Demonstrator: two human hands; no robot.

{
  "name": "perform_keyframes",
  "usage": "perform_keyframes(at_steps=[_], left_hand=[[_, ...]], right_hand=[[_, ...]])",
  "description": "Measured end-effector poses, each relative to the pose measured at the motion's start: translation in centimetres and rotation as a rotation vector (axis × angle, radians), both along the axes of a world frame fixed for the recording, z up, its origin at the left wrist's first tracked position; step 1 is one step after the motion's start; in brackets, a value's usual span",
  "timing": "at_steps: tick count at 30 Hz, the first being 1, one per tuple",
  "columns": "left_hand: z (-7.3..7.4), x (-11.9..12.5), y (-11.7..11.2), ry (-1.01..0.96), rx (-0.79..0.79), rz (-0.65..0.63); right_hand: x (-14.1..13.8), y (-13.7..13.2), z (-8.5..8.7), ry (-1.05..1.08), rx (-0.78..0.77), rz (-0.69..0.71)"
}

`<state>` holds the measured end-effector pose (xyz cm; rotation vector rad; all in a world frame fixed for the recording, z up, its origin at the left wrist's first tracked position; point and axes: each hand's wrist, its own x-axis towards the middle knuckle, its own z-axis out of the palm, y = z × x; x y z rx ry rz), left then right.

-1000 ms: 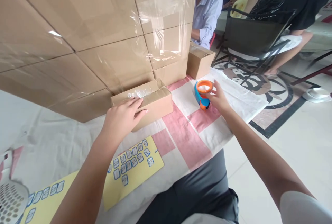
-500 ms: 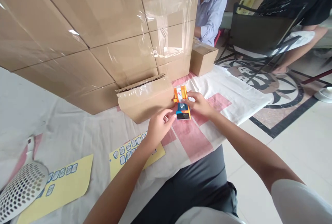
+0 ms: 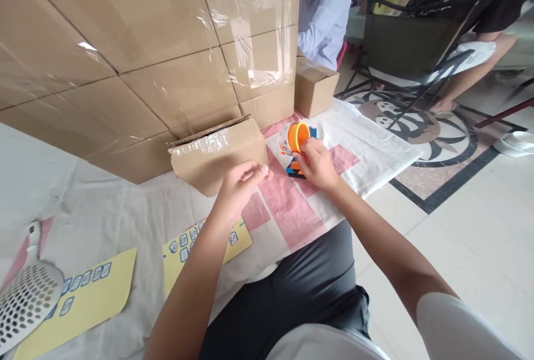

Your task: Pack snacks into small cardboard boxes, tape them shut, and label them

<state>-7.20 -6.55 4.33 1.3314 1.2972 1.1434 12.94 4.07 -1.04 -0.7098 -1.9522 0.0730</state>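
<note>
A tape dispenser with orange and blue parts is tilted up in my right hand, above the cloth. Its orange round core faces me, and my right thumb and fingers are closed on its side. To the left, my left hand is raised with thumb and fingertips drawn together; whatever may lie between them is too small to make out. Just beyond my left hand lies a small cardboard box, with shiny clear tape along its upper edge.
A tall wall of taped cardboard boxes stands behind. Another small box sits at the cloth's far end. Yellow sheets and a white perforated ladle lie left. Beyond are a seated person in a light shirt and a dark chair.
My right hand has turned the tape dispenser so its orange core faces me. My left hand has moved away to the left, its fingers closer together. The view has shifted slightly.
</note>
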Motion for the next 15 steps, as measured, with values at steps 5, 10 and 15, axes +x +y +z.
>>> perform_keyframes(at_steps=[5, 10, 15], left_hand=[[-1.2, 1.8, -1.3, -0.083, -0.208, -0.143], [-2.2, 2.7, -1.4, -0.006, -0.112, -0.058], [-2.4, 3.3, -0.8, 0.089, -0.047, 0.025]], right_hand=[[-2.7, -0.9, 2.9, 0.52, -0.315, -0.12], [-4.1, -0.3, 3.8, 0.838, -0.735, -0.008], [-4.5, 0.2, 2.2, 1.101, -1.037, 0.039]])
